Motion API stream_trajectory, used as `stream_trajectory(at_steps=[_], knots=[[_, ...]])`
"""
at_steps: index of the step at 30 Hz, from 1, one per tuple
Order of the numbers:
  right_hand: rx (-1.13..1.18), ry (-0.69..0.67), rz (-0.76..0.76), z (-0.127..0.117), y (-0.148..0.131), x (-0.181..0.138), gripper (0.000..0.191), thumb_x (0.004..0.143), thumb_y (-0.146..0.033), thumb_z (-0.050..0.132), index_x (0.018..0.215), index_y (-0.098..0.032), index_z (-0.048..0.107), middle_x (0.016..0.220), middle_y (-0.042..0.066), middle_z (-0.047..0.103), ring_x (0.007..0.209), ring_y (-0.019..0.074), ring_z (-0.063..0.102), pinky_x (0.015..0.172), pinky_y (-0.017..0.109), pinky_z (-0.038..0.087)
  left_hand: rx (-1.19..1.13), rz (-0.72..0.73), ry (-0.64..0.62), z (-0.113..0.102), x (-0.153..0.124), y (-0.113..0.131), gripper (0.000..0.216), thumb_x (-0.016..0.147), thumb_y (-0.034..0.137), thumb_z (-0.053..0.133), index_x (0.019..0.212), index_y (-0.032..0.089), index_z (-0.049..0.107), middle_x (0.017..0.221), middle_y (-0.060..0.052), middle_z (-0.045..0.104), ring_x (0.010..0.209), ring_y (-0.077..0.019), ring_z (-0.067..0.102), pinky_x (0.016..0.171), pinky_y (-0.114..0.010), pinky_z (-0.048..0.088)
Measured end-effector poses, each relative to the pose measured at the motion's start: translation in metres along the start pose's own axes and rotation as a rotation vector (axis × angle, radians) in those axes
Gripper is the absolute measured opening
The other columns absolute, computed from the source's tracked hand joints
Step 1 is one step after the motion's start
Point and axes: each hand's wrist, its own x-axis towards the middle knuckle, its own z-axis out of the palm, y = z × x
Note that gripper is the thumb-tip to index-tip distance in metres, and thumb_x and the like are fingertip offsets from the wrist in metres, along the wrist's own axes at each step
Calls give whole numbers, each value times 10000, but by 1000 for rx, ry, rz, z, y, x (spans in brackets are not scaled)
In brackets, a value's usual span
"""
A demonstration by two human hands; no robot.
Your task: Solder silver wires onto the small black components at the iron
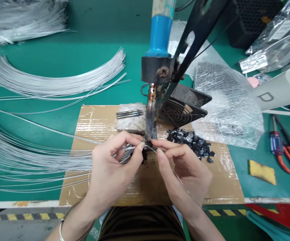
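Note:
Pinched between the thumb and forefinger of my left hand [117, 164] is the end of a thin grey wire [128, 147]. My right hand [185, 167] is closed on a strand of solder wire [152, 149], which trails down across its palm side. Both sets of fingertips meet just below the tip of a soldering iron [150, 124], clamped upright with a blue handle. Whatever small part sits at the wire's end is too hidden to make out. More grey wires [46, 155] run under my left hand from the left.
A cardboard sheet [84, 134] lies under the work. Small black parts [190, 142] are heaped at right, near a black fan [182, 107] and bubble wrap [225, 100]. A wire bundle [59, 82] lies at left; a yellow sponge [262, 171] and orange-handled pliers [289, 160] at far right.

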Motion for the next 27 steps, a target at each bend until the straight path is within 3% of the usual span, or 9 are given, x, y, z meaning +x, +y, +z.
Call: stream_trajectory(at_steps=[13,27], knots=[[-32,2,-10,0,0,0,208,932,-44,700,884,-240,647,1169,31,814,1084,193,789,980,326,600,21,-6,-19,1,2,-1,148,897,133,717,832,265,730,907,40,755,861,-147,711,732,-249,555],[-105,37,-144,4,3,-3,234,902,-10,712,948,-234,665,1147,56,828,1051,213,810,963,360,639,37,12,-12,1,0,1,133,915,147,712,840,255,733,930,10,767,874,-174,724,682,-267,556]])
